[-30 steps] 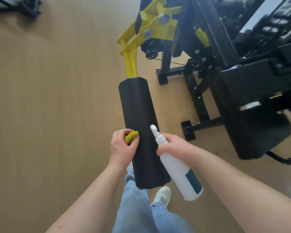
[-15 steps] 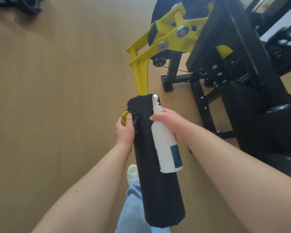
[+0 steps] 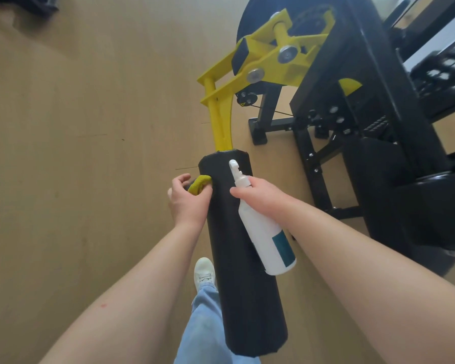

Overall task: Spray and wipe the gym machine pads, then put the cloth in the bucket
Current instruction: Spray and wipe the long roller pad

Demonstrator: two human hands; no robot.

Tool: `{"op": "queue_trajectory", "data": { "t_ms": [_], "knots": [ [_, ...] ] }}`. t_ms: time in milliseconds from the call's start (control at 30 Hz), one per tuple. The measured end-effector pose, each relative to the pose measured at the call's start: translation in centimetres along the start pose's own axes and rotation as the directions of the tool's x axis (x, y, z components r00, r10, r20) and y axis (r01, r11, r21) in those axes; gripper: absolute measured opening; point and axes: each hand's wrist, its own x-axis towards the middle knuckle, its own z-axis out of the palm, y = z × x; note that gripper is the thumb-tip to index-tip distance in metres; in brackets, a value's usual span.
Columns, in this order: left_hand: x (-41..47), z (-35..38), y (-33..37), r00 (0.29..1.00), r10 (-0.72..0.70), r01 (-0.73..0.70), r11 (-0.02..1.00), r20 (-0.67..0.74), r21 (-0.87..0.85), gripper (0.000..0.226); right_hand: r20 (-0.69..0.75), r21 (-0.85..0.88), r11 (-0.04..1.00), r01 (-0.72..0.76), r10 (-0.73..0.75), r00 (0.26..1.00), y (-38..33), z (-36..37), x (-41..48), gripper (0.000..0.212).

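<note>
A long black roller pad (image 3: 243,292) juts toward me from the machine's yellow lever arm (image 3: 222,122). My left hand (image 3: 188,199) holds a bunched yellow-green cloth (image 3: 199,183) against the pad's left side near its far end. My right hand (image 3: 258,191) grips a white spray bottle (image 3: 267,240) with a teal label by its neck. The bottle lies along the top of the pad, and its nozzle points at the far end. No bucket is in view.
The black machine frame (image 3: 363,106) and its seat pad (image 3: 415,206) stand close on the right. Tan wooden floor (image 3: 76,153) spreads to the left. My white shoe (image 3: 204,271) and blue jeans leg (image 3: 208,327) are below the pad.
Both hands have travelled from the pad's near end to its far end. In the last half second the cloth hand loosened its fingers and the bottle tilted slightly.
</note>
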Motion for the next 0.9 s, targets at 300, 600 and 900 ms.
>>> {"op": "queue_trajectory", "data": {
  "t_ms": [300,600,900],
  "knots": [
    [-1.7,-1.8,0.3,0.949,0.296,-0.309,0.941,0.105,0.138,0.043,-0.077,-0.061,0.994,-0.091,0.086,0.993,-0.1,1.0,-0.7,0.026],
    [-3.4,-2.9,-0.1,0.937,0.309,-0.334,0.93,0.162,0.156,0.045,-0.061,-0.034,0.994,-0.106,0.104,0.993,1.6,2.3,-3.8,0.027],
    [-7.9,-3.5,-1.5,0.91,0.34,-0.387,0.902,0.238,0.192,0.043,-0.061,-0.063,0.995,-0.074,0.071,0.996,6.6,3.8,-9.5,0.028]
  ]
}}
